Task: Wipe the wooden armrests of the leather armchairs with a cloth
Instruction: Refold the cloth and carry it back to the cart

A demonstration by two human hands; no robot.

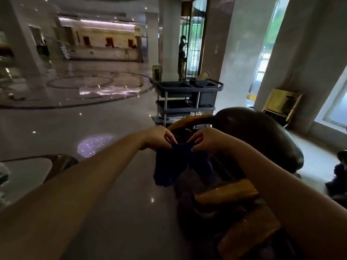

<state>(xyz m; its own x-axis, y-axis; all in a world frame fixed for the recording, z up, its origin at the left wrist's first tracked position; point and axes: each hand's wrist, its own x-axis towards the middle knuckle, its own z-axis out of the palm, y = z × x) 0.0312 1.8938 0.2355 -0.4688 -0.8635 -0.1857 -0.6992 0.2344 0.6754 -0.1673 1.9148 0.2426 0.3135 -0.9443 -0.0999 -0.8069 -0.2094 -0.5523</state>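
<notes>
A dark blue cloth (172,166) hangs in the air between both hands. My left hand (159,136) pinches its top left corner and my right hand (206,138) pinches its top right corner, the two close together. Right below and behind the cloth stands a dark leather armchair (262,136) with a rounded back. A curved wooden armrest (189,121) runs along its far side, and another wooden armrest (227,192) shows near my right forearm. The cloth hangs just above the chair; whether it touches the chair I cannot tell.
A grey cleaning cart (185,98) with shelves stands just beyond the armchair. A gold bin (281,104) sits by a pillar at the right. Polished lobby floor (75,119) spreads to the left. A low glass-topped table edge (28,169) is at the far left.
</notes>
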